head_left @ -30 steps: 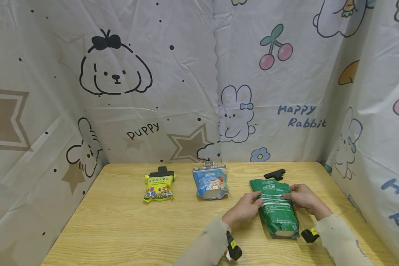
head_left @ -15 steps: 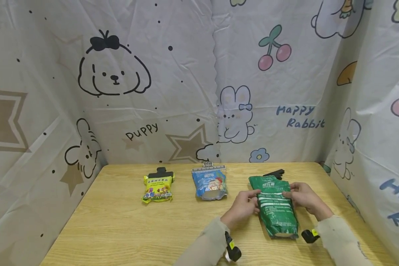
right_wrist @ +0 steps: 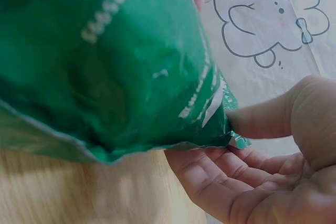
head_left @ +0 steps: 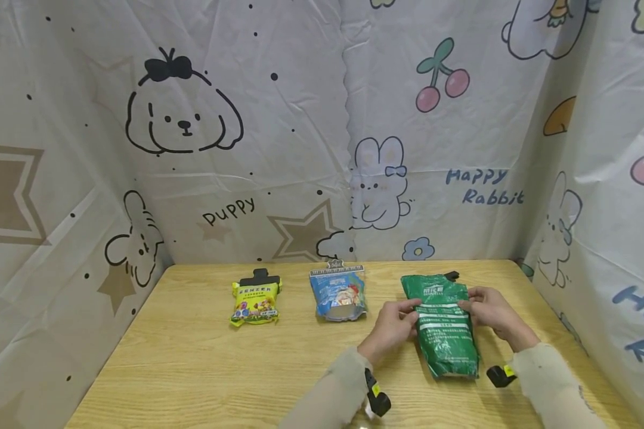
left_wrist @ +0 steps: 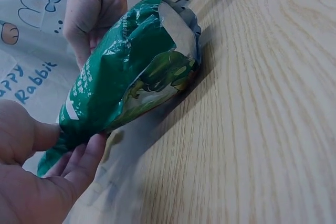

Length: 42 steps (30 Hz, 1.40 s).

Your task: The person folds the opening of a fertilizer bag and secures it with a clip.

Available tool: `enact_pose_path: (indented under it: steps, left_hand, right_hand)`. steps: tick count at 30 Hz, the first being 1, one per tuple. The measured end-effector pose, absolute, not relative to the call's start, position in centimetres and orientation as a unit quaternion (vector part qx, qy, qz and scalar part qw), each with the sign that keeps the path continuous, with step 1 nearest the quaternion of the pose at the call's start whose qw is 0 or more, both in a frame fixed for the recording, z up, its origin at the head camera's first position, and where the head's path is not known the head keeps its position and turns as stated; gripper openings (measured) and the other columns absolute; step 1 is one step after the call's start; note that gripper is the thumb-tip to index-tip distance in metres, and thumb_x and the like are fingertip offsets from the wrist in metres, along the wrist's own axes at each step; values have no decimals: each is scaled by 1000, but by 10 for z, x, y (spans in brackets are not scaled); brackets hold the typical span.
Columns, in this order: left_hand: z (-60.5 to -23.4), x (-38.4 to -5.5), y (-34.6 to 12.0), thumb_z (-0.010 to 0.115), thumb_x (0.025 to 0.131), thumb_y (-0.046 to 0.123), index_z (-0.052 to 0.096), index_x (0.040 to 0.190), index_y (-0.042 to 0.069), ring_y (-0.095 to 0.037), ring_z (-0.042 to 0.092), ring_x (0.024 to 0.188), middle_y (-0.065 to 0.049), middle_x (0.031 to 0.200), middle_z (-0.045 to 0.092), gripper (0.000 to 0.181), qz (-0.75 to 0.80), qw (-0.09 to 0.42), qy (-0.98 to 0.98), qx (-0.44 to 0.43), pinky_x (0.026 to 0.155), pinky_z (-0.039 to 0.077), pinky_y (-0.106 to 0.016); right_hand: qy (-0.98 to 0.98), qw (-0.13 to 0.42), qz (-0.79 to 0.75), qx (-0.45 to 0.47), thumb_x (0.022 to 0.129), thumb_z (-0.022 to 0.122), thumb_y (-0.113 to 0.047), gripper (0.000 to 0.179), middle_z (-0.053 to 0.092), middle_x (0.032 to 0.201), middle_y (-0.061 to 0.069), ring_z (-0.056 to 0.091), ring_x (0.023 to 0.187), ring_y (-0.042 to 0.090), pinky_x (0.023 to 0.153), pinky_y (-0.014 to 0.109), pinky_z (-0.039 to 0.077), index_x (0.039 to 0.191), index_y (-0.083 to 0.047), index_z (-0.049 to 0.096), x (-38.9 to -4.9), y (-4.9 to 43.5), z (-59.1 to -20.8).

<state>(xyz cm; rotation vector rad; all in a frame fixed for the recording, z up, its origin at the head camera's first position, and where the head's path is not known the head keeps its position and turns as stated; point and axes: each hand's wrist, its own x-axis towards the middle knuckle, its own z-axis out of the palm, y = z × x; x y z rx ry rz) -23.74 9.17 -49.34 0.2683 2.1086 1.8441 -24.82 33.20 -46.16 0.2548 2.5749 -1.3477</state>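
Left hand [head_left: 389, 328] and right hand [head_left: 497, 313], apart, pinch opposite edges of the green plastic packet [head_left: 448, 339], presumably for even support.

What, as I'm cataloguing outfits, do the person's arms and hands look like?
The left hand and right hand are bare. The left sleeve and right sleeve are long and cream, ending near the wrists. The left wrist camera and right wrist camera are black with yellow patches. Faint marks on the right sleeve are too small to read.
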Motion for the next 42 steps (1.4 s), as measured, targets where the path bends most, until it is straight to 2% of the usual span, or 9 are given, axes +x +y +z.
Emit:
enact_pose_path:
  steps: [4,9,17,22,27,31,36,42]
  left_hand:
    - [-491,-240,91,55,104,8,67,135,20,-15,62,77,-1,106,61,35,644,141,745,102,64,53,-23]
    - [-487,-243,90,56,103,7,68,133,19,-13,61,70,-3,108,61,35,642,111,749,118,59,50,-20]
    - [-485,-246,89,59,101,8,71,129,18,-5,57,76,-4,109,62,32,633,90,756,139,61,52,-19]
    - [-484,-249,87,61,100,6,73,125,17,-4,56,78,-5,106,63,30,623,66,765,153,61,52,-18]
    - [-482,-248,88,61,99,5,74,124,18,-5,54,85,-6,110,62,30,612,45,776,146,63,48,-17]
    - [-480,-247,88,63,98,7,74,123,21,-6,55,88,-6,109,62,30,612,23,779,135,67,48,-17]
    - [-479,-248,86,65,98,10,75,122,24,-5,54,87,-4,104,62,30,612,1,780,133,66,48,-18]
    - [-480,-249,85,65,98,9,75,121,24,-4,54,85,-2,99,59,29,620,-8,773,133,66,48,-19]
  right_hand:
    - [875,108,-464,89,105,46,-12,43,59,116,21,59,91,19,70,31,57,139,13,37,-251,331,-458]
    - [873,96,-471,86,106,45,-12,40,59,121,25,61,99,23,73,31,60,138,12,38,-253,329,-452]
    - [863,84,-488,97,107,45,-16,31,61,113,18,61,93,20,72,31,60,128,7,42,-253,328,-452]
    - [859,68,-499,86,108,44,-17,35,60,105,12,61,89,16,74,33,61,131,9,43,-253,326,-453]
    - [858,57,-505,72,108,45,-17,36,61,101,9,61,88,13,73,31,61,131,10,44,-253,325,-452]
    - [852,53,-516,70,108,45,-17,34,61,101,9,62,87,12,74,31,62,129,10,44,-253,322,-448]
    - [853,37,-517,65,108,45,-18,31,61,102,9,63,87,11,74,30,62,126,8,45,-254,318,-441]
    - [854,27,-516,59,108,46,-20,35,63,108,12,63,88,10,76,30,62,130,7,46,-254,315,-438]
